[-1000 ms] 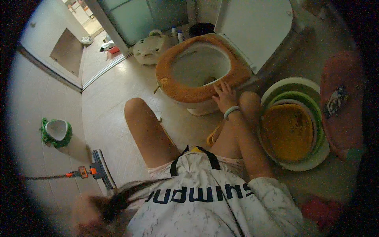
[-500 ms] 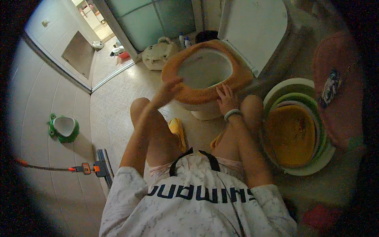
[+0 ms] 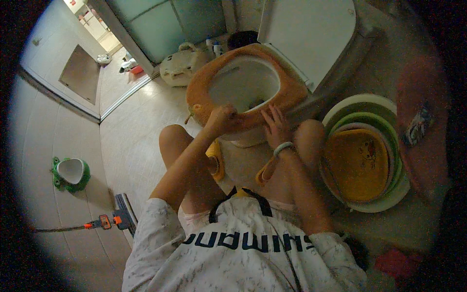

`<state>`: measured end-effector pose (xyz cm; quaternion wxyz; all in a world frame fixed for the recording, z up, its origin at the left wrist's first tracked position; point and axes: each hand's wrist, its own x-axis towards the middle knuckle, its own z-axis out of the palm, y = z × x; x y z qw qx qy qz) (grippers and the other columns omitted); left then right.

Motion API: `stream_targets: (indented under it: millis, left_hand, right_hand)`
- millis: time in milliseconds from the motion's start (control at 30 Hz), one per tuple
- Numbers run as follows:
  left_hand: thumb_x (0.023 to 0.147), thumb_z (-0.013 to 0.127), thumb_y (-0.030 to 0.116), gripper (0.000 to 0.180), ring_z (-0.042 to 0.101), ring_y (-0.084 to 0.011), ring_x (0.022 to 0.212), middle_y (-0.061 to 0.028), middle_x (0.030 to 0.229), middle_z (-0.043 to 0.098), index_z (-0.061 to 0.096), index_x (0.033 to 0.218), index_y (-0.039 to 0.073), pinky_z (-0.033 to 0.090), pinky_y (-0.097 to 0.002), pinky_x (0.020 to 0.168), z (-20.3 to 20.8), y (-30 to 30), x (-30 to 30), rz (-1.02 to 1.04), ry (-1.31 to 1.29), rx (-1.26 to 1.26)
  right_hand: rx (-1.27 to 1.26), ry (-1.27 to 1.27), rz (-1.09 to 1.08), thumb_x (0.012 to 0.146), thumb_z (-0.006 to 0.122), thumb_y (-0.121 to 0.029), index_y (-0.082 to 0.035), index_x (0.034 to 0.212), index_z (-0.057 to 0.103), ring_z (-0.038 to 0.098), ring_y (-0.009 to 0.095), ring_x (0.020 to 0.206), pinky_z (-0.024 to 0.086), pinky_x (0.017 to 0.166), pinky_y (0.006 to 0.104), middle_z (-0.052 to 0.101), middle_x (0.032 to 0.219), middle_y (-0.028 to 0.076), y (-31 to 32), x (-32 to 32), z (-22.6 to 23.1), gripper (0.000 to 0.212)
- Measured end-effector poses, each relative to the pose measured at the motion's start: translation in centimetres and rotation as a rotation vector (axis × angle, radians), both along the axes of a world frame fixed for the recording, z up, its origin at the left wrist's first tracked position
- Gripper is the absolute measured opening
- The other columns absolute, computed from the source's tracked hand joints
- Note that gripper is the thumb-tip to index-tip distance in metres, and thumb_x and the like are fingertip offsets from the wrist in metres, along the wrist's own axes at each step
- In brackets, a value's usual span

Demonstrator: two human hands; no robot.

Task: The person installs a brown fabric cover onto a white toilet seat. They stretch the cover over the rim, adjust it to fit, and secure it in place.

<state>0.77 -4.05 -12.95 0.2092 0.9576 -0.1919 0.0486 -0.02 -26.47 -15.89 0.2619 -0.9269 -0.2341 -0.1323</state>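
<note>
An orange plush toilet seat cover (image 3: 201, 81) lies on the seat of the white toilet (image 3: 250, 135) in front of me. My left hand (image 3: 221, 120) is closed at the cover's near edge, with its fingers curled on the fabric. To its right, my right hand (image 3: 277, 127) rests on the near right part of the cover, fingers stretched out; its thumb is hard to make out. A small handle tab (image 3: 190, 117) pokes out from the cover's left side. The raised white lid (image 3: 309, 41) stands behind the seat.
Nested basins (image 3: 360, 165) lean at the right, beside a hanging reddish cloth (image 3: 422, 131). A beige bag-like object (image 3: 182, 68) and bottles (image 3: 217, 47) stand behind the toilet. On the left are a green frog-shaped urinal (image 3: 71, 173) and a mop (image 3: 122, 218).
My left hand has moved right along the near side of the cover and closed, uncovering the tab. My right hand stays almost in place. The view has shifted slightly.
</note>
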Motion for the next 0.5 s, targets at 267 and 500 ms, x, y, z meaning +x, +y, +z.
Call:
stream_targets:
  millis: [267,500]
  left_hand:
    - [0.066,0.069,0.042,0.044,0.058,-0.0187,0.071,-0.0097,0.079,0.064,0.065,0.088,0.005,0.046,-0.0318,0.069,1.0,-1.4,5.3,-0.215,0.612,-0.11]
    - [0.076,0.061,0.043,0.049,0.055,-0.0162,0.067,-0.0068,0.079,0.062,0.06,0.096,-0.001,0.045,-0.0306,0.063,-3.9,-2.7,9.5,-0.31,0.949,-0.661]
  right_hand:
    - [0.324,0.029,-0.139,0.074,0.053,0.001,-0.004,0.104,0.057,0.04,0.03,0.114,0.033,0.096,0.0377,0.046,0.121,0.012,0.3,-0.4,-0.3,0.031]
    - [0.176,-0.026,-0.162,0.072,0.053,0.003,-0.001,0.098,0.058,0.041,0.032,0.113,0.034,0.095,0.0392,0.047,0.119,0.014,1.1,0.1,-1.2,0.027]
